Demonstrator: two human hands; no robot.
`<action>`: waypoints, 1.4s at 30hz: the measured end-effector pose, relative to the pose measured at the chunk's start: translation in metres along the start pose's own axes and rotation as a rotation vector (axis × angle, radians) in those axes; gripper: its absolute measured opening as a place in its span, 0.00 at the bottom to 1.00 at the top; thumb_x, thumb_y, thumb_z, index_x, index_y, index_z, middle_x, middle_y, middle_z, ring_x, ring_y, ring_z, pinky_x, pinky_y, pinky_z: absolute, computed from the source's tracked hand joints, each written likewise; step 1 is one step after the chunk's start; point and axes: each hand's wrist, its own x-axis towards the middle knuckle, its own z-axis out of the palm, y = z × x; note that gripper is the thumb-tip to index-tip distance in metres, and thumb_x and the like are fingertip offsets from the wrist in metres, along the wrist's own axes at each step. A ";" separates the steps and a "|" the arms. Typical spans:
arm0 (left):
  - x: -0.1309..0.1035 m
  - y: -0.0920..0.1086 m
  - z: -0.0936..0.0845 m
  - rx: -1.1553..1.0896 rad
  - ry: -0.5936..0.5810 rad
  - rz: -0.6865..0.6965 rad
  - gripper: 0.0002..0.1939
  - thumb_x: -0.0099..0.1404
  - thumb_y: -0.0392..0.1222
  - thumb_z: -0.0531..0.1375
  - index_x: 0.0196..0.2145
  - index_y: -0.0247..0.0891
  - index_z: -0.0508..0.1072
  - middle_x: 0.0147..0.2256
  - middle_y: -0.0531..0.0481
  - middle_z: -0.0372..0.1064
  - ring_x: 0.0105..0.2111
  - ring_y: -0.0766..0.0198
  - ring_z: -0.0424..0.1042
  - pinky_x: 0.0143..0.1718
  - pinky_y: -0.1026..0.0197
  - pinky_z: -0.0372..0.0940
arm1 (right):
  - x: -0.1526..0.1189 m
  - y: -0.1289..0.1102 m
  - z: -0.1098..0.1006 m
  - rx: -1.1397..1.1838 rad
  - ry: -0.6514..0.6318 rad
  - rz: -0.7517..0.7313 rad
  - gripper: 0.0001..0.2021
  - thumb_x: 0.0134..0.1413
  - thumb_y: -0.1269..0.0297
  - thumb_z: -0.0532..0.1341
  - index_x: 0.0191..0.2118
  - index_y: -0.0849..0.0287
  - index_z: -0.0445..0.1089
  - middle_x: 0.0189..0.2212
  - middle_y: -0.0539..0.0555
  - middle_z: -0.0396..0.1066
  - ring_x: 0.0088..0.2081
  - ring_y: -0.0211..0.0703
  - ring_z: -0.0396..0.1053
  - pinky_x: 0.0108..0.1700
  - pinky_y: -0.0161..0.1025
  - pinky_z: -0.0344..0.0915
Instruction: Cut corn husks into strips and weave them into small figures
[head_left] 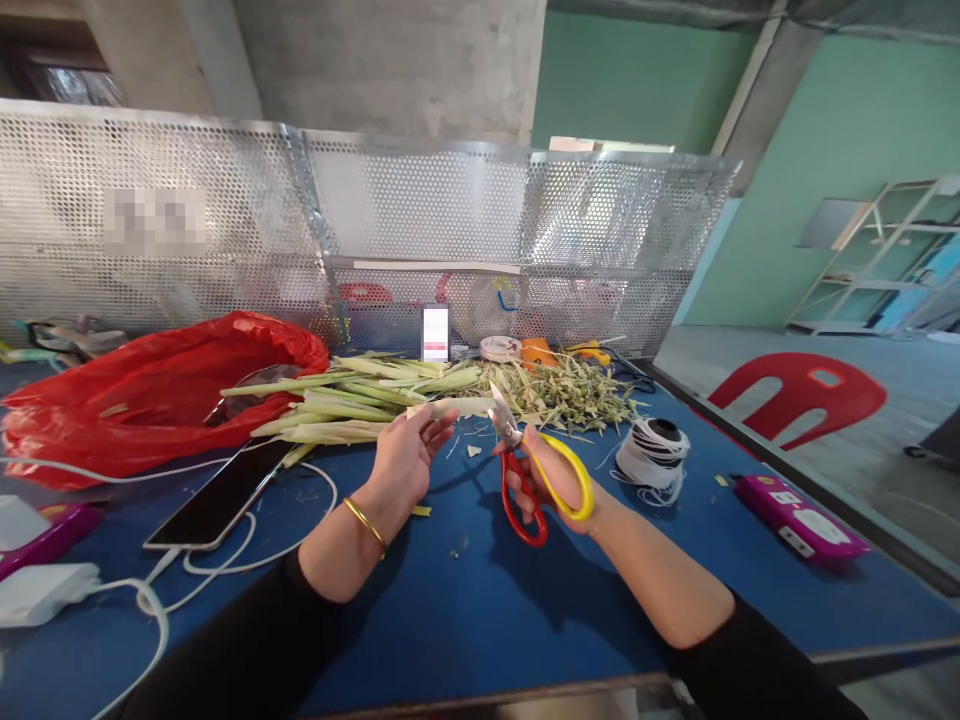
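My left hand (405, 455) pinches a pale green leaf strip (463, 406), perhaps a corn husk, which points to the right. In my right hand (551, 475) are scissors (511, 425) with one red and one yellow handle. Their blades are apart and stand at the right end of the strip. Just behind my left hand lies a pile of long pale green husk-like leaves (360, 395). A heap of small dry cuttings (562, 392) spreads behind the scissors.
On the left are a red plastic bag (150, 400), a phone (217, 500) on a white cable and a white charger (49, 592). To the right stand a spool of white string (651, 455) and a purple pack (799, 520). A perforated metal screen (420, 210) closes the table's back.
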 end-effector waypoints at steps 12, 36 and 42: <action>0.005 0.005 -0.002 0.094 0.060 0.022 0.04 0.54 0.31 0.62 0.28 0.33 0.68 0.25 0.50 0.72 0.24 0.68 0.74 0.21 0.69 0.64 | -0.002 -0.011 -0.010 -0.581 0.333 -0.155 0.26 0.54 0.37 0.49 0.39 0.56 0.65 0.18 0.44 0.58 0.14 0.33 0.55 0.17 0.33 0.56; -0.034 -0.003 -0.017 0.965 -0.525 0.395 0.17 0.56 0.44 0.61 0.44 0.40 0.67 0.21 0.58 0.69 0.22 0.66 0.67 0.26 0.66 0.59 | 0.013 -0.024 0.036 -0.347 0.145 -0.279 0.13 0.40 0.56 0.68 0.26 0.60 0.71 0.23 0.47 0.67 0.28 0.36 0.63 0.33 0.36 0.59; -0.023 -0.016 -0.023 1.019 -0.517 0.342 0.19 0.53 0.41 0.62 0.45 0.40 0.70 0.25 0.56 0.73 0.25 0.65 0.69 0.30 0.65 0.61 | 0.017 -0.015 0.034 -0.374 0.362 -0.392 0.09 0.41 0.61 0.67 0.22 0.60 0.69 0.20 0.45 0.63 0.25 0.34 0.57 0.29 0.34 0.55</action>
